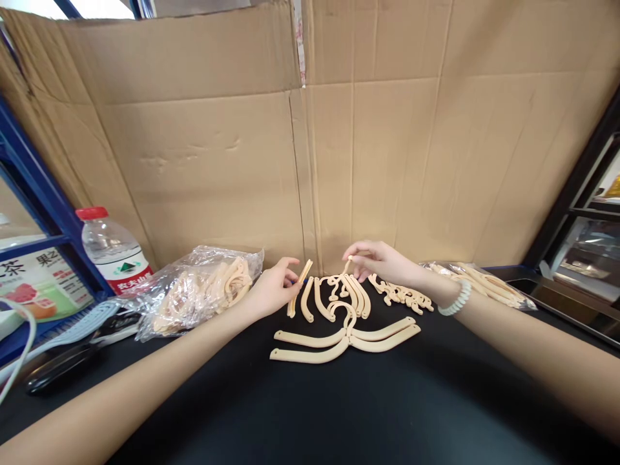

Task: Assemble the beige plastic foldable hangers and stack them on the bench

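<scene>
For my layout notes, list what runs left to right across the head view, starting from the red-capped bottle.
Red-capped bottle → left plastic bag of beige pieces → left hand → tilted beige strip → right hand → right plastic bag.

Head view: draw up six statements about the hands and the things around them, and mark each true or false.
1. The left hand holds a beige strip. True.
2. The bracelet is on the left wrist. False: it is on the right wrist.
3. A red-capped bottle stands left of the left hand. True.
4. The right hand grips the bottle. False: it pinches a small beige piece.
5. Clear bags lie on both sides. True.
6. The table is white. False: it is black.
</scene>
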The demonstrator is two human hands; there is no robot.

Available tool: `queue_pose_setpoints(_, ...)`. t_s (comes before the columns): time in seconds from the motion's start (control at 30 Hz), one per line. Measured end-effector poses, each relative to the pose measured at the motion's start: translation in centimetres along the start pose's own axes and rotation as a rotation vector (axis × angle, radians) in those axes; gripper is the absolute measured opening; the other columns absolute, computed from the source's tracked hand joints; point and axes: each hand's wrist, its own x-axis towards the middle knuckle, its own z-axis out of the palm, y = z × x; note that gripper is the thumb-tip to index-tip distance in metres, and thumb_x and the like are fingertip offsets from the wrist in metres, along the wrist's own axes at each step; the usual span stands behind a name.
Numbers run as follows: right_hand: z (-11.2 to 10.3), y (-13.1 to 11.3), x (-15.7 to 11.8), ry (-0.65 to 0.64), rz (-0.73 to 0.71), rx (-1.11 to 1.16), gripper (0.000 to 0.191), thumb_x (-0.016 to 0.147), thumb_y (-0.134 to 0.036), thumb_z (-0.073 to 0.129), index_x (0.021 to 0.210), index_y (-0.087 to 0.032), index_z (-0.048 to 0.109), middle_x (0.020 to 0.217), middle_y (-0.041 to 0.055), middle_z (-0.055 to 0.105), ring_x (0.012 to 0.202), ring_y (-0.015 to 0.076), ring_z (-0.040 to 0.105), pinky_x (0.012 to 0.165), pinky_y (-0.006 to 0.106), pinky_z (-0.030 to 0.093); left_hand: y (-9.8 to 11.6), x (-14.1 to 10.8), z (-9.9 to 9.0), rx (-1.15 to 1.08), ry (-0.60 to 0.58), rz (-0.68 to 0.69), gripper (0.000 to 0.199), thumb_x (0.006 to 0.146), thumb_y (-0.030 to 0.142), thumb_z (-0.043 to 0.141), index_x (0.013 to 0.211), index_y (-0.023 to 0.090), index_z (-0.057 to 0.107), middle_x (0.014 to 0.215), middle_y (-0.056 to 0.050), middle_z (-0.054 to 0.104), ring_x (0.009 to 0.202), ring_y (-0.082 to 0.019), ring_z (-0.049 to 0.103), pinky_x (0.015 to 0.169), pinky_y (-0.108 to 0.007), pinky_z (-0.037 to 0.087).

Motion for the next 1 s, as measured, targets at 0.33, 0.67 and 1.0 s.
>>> queue_pose_setpoints(0.33, 0.3, -4.5, -8.0, 0.023, 0.291, 0.434, 0.027, 0.082, -0.039, 0.068, 0.097, -0.018, 0.060, 0.074, 0.0016, 0.065, 0.060, 0.0134, 0.066, 0.050, 0.022, 0.052, 3.6, -9.7, 3.6, -1.004, -0.206, -0.204, 0.030, 0.085, 0.046, 0.064, 0.086, 0.017, 0.054, 0.077, -0.001, 0.065, 0.060, -0.009, 0.058, 0.055, -0.021, 0.047)
queue_pose_setpoints(0.67, 5.0, -2.3, -11.2, 0.290, 0.318, 0.645, 0.027, 0.076, -0.040, 0.075, 0.082, -0.016, 0.065, 0.069, 0.0016, 0.066, 0.061, 0.0107, 0.062, 0.059, 0.024, 0.051, 3.7, -11.9, 5.5, -0.969, -0.185, -0.082, 0.028, 0.081, 0.033, 0.072, 0.093, 0.018, 0.051, 0.096, -0.008, 0.072, 0.077, -0.017, 0.069, 0.074, -0.031, 0.056)
queue_pose_setpoints(1.0, 7.1, -2.7, -12.3, 0.195, 0.402, 0.798, 0.031, 0.078, -0.039, 0.074, 0.075, -0.017, 0.051, 0.074, 0.0007, 0.063, 0.060, 0.0096, 0.055, 0.055, 0.024, 0.043, 3.4, -12.0, 5.5, -0.930, -0.201, -0.074, 0.018, 0.081, 0.026, 0.072, 0.084, 0.015, 0.058, 0.092, -0.007, 0.071, 0.072, -0.014, 0.068, 0.071, -0.028, 0.057)
